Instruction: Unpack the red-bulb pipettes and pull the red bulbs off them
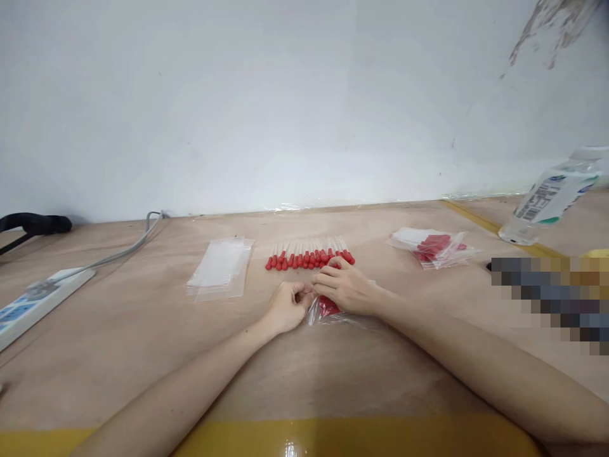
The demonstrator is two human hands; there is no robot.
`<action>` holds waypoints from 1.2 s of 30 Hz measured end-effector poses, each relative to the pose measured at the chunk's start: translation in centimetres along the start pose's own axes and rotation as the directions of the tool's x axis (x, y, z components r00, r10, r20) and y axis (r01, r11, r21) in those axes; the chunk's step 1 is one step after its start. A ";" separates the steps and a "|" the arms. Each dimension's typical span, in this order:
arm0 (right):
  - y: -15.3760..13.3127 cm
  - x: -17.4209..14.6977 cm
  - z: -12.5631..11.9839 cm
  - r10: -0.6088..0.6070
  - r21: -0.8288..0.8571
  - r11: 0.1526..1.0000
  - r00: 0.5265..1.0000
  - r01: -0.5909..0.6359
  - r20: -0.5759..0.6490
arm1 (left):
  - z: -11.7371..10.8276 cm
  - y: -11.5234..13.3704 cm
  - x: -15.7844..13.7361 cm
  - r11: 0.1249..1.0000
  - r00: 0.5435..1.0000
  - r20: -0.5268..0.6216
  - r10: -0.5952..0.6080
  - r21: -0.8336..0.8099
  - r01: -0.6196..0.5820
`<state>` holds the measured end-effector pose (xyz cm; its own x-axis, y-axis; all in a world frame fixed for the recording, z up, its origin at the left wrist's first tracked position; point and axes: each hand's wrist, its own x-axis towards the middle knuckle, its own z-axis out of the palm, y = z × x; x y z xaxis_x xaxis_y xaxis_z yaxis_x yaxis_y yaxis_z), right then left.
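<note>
Close in front of me lies a clear plastic bag (314, 314) with something red inside. My left hand (287, 308) is closed, its thumb and fingers pinching the left edge of this bag. Over the bag's top bends my right hand (346, 287), fingers curled together at the same edge; its fingertips are partly hidden. Just beyond the hands, a row of thin clear droppers with red bulbs (304, 260) lies with the bulbs towards me. My right fingers partly cover the row's near side.
Flat clear bags (221, 266) are stacked at left. Bags with red contents (435, 246) form a pile at right. A tilted plastic bottle (547, 200) is at far right, near a pixelated area. A power strip (47, 298) with a grey cable and a black object (35, 223) are at left.
</note>
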<state>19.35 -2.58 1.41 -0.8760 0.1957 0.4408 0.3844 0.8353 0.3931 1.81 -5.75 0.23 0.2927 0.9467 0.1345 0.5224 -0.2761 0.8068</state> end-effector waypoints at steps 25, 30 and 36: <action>-0.3 -2.6 -2.6 0.398 0.457 0.793 0.911 -0.403 0.113 | -0.3 -0.7 -0.5 0.941 0.961 -0.093 0.262 0.247 -0.233; -0.9 -5.2 -2.4 0.510 0.449 0.697 0.827 -0.559 0.238 | -0.3 -0.5 -0.6 0.959 0.965 -0.136 0.223 0.210 -0.192; -1.1 -5.8 -1.2 0.622 0.421 0.634 0.751 -0.649 0.221 | -0.8 -0.3 -0.9 0.945 0.963 0.018 0.269 0.188 -0.267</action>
<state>24.33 -5.25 -0.59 -0.4835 0.7801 0.3970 0.6891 0.6189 -0.3769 0.75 -6.37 0.27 0.4367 0.8345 0.3359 0.5661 -0.5451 0.6184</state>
